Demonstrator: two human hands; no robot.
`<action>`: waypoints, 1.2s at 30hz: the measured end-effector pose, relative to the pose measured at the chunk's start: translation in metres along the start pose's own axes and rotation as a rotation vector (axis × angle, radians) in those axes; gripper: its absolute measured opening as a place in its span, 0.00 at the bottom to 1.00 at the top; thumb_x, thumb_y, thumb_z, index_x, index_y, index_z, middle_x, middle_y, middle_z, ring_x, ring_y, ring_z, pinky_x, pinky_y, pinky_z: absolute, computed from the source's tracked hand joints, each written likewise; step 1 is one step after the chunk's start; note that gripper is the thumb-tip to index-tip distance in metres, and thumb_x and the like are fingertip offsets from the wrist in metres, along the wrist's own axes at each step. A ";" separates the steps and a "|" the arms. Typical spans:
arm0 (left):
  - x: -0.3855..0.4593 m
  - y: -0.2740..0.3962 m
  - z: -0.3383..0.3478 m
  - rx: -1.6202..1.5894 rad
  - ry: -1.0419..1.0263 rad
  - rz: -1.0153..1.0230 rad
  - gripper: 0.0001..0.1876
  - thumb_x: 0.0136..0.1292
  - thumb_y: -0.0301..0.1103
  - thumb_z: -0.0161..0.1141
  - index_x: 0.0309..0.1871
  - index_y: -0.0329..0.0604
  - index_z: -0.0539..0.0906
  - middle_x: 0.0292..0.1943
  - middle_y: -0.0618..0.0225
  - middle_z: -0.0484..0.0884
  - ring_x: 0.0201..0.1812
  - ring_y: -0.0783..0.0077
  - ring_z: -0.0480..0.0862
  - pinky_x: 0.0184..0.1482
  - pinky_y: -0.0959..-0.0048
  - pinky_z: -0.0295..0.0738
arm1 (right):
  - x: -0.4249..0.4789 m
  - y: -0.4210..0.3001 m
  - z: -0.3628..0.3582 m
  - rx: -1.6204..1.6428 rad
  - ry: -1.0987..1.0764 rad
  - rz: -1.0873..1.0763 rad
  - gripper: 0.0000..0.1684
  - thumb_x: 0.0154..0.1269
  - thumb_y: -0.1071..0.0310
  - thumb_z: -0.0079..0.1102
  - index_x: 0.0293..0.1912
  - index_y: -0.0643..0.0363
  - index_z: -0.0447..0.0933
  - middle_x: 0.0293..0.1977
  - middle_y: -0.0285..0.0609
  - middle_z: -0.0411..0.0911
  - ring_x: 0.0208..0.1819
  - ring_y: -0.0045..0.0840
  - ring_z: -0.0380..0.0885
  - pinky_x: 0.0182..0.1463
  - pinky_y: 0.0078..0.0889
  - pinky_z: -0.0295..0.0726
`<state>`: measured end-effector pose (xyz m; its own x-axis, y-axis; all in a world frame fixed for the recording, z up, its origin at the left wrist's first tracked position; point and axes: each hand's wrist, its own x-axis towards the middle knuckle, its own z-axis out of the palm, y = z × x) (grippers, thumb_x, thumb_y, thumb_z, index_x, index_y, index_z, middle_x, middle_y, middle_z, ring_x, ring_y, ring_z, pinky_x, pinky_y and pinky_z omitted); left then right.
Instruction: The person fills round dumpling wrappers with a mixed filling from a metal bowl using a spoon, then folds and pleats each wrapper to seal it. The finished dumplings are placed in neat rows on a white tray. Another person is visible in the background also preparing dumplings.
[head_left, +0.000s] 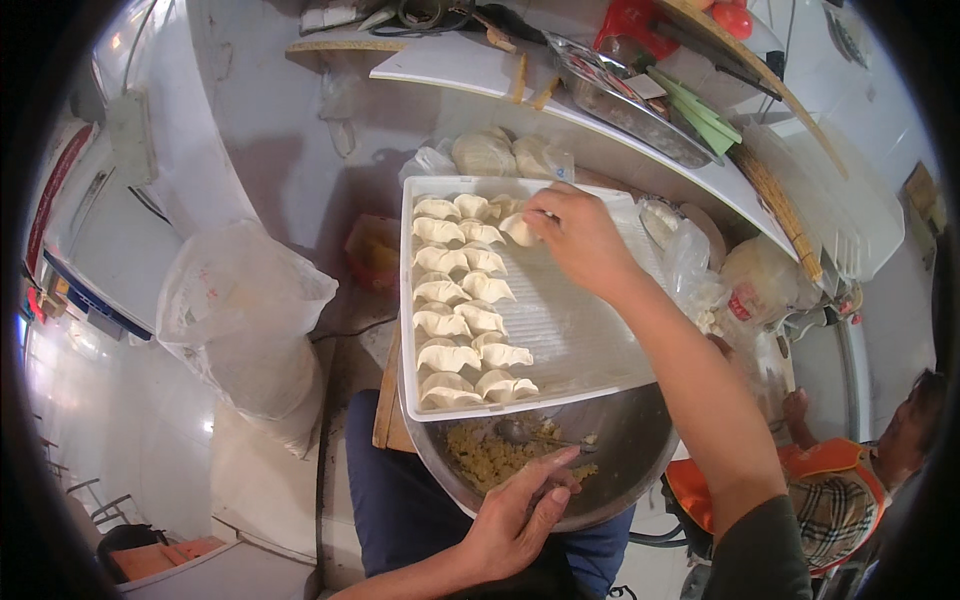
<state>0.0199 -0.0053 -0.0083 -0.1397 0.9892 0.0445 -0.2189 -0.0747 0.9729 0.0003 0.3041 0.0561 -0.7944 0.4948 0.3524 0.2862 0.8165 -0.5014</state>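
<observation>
A white plastic tray (592, 330) holds two columns of pleated raw dumplings (442, 322) on its left side, with one more dumpling at the start of a third column. My right hand (581, 232) reaches over the tray's far part and pinches a dumpling (519, 229) at its edge, low beside the second row. Under the tray's near edge stands a steel bowl (637, 442) with crumbly yellowish filling (480, 454). A metal spoon (517, 431) lies in the filling, partly covered. My left hand (521, 506) hovers over the bowl's near rim, thumb and fingers apart, holding nothing.
Bagged dough-like lumps (484, 154) lie behind the tray. On the left stands a large sack in clear plastic (240, 322). A shelf (465, 75) with a steel pan (630, 112) runs above. At right, a person in an orange-trimmed vest (832, 487) sits close by.
</observation>
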 end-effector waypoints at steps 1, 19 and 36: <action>-0.001 0.000 -0.001 -0.001 -0.004 -0.016 0.25 0.84 0.38 0.51 0.76 0.35 0.68 0.49 0.60 0.84 0.36 0.76 0.81 0.42 0.75 0.79 | 0.007 0.004 0.009 -0.020 -0.016 -0.009 0.07 0.73 0.70 0.60 0.42 0.64 0.83 0.41 0.52 0.81 0.43 0.50 0.81 0.50 0.48 0.78; -0.005 0.003 0.003 0.002 0.124 -0.002 0.22 0.83 0.37 0.52 0.72 0.32 0.72 0.47 0.61 0.85 0.37 0.76 0.82 0.42 0.75 0.79 | -0.042 -0.006 -0.045 -0.121 0.255 -0.002 0.14 0.71 0.65 0.65 0.51 0.63 0.84 0.48 0.51 0.86 0.46 0.44 0.86 0.52 0.42 0.83; -0.013 -0.006 0.023 0.133 0.247 0.038 0.18 0.80 0.37 0.55 0.64 0.32 0.78 0.43 0.54 0.86 0.29 0.74 0.81 0.34 0.75 0.76 | -0.412 0.236 -0.077 -0.457 0.571 1.092 0.18 0.64 0.62 0.64 0.39 0.70 0.85 0.38 0.67 0.84 0.45 0.58 0.85 0.52 0.54 0.83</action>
<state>0.0457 -0.0143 -0.0098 -0.3804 0.9240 0.0403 -0.0831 -0.0776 0.9935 0.4365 0.3162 -0.1466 0.2650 0.9236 0.2770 0.8769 -0.1114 -0.4677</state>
